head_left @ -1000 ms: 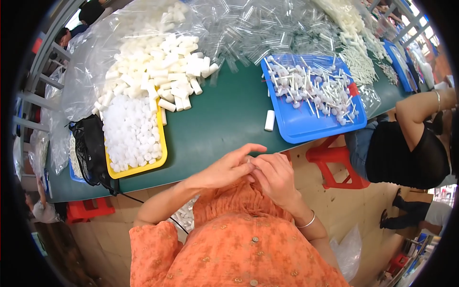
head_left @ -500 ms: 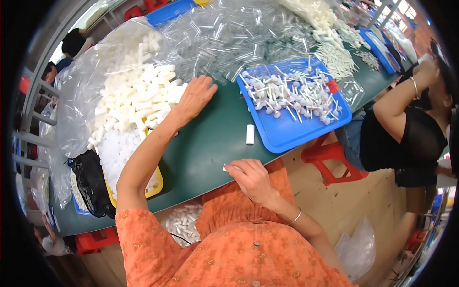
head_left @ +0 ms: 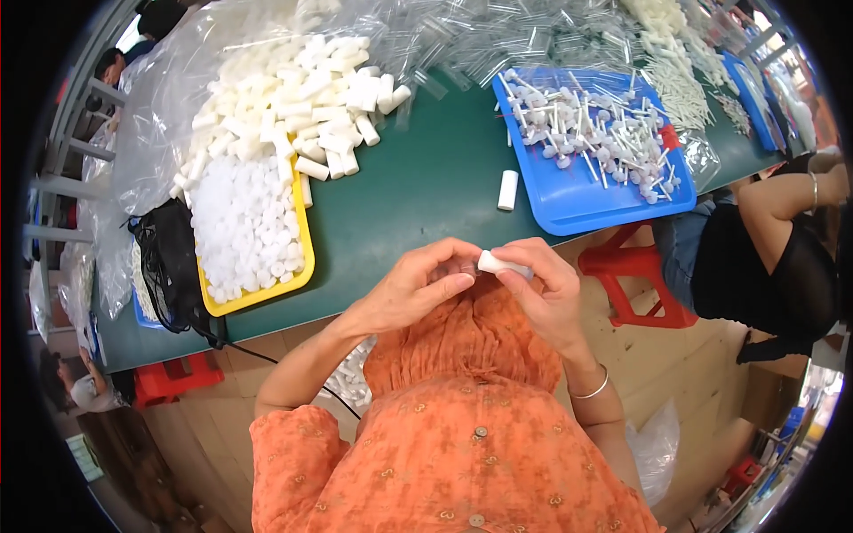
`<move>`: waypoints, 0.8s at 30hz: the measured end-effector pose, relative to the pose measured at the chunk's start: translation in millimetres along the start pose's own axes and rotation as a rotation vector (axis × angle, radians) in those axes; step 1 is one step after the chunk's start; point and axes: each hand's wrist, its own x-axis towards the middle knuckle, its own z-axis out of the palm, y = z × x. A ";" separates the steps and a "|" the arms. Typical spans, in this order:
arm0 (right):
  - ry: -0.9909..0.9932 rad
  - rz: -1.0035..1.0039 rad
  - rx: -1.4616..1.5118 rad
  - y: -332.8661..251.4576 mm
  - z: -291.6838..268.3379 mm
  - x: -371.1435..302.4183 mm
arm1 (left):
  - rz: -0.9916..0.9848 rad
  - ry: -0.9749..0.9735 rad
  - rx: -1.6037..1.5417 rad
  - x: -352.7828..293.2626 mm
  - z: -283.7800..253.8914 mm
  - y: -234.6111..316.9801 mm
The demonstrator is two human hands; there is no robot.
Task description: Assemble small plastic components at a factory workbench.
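At far left of the frame: black bag on the green table, just beside a yellow tray filled with small white caps.

Upper left: heap of white cylinders on clear plastic sheeting, spilling onto the tray's upper end.

Lower centre, at the near table edge: left hand, fingers curled, thumb and forefinger closed toward a small part held between both hands; the grip itself partly hidden, so exact contact cannot be told. Touching it on the right: right hand, fingertips pinching a short white cylinder, held level above the lap, off the table.

Centre: one loose white cylinder lying alone on the table, near the left edge of the blue tray.

Upper centre to right: pile of clear tubes; blue tray loaded with white stemmed parts; further white parts and a second blue tray beyond.

Far right: a co-worker's arm with a bangle, seated by a red stool.

Progress, as a judgement: one piece under assembly in hand. Large stocks of cylinders, caps and stemmed parts untouched, so most of the work appears to remain. No heap of finished pieces clearly identifiable; count of completed units cannot be told.
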 end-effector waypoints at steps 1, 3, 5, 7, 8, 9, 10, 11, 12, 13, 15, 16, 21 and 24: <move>-0.008 0.006 0.001 -0.7 1.2 -0.8 | -0.034 -0.010 -0.019 -2.1 0.2 -0.9; 0.007 0.019 -0.018 -3.9 2.0 -1.6 | -0.031 -0.024 0.067 -2.1 -1.1 -2.0; 0.004 0.024 -0.073 -4.8 2.7 -2.8 | -0.027 -0.045 0.157 -0.9 -3.0 -0.5; 0.001 0.031 -0.128 -3.1 3.7 -2.7 | -0.061 -0.074 0.148 0.4 -3.4 0.4; -0.014 -0.014 -0.139 -1.4 4.6 -2.2 | -0.065 -0.075 0.142 1.1 -4.1 -1.6; -0.029 -0.058 -0.149 0.4 5.2 -1.8 | -0.090 -0.068 0.061 1.6 -4.9 -3.8; -0.032 -0.050 -0.150 2.3 4.4 -1.8 | -0.115 -0.061 -0.022 2.2 -5.3 -5.4; -0.072 -0.066 -0.196 4.4 2.9 -2.1 | -0.120 -0.061 -0.029 1.9 -6.0 -6.8; -0.114 -0.083 -0.241 6.1 1.8 -2.1 | -0.132 -0.067 -0.016 1.1 -6.8 -7.6; -0.117 -0.077 -0.240 6.9 1.0 -0.6 | -0.144 -0.072 -0.001 0.6 -7.2 -7.9; -0.162 -0.189 -0.331 7.0 -0.3 4.2 | -0.157 -0.071 0.050 -1.6 -4.8 -4.9; -0.165 -0.186 -0.328 6.3 0.0 6.2 | -0.164 -0.072 0.107 -2.7 -3.9 -2.7; -0.228 -0.254 -0.328 3.1 5.6 11.9 | -0.168 -0.047 0.178 -7.2 -3.8 -1.1; -0.241 -0.040 -0.221 -10.8 6.5 11.7 | -0.076 0.012 0.271 -11.6 -4.3 -1.0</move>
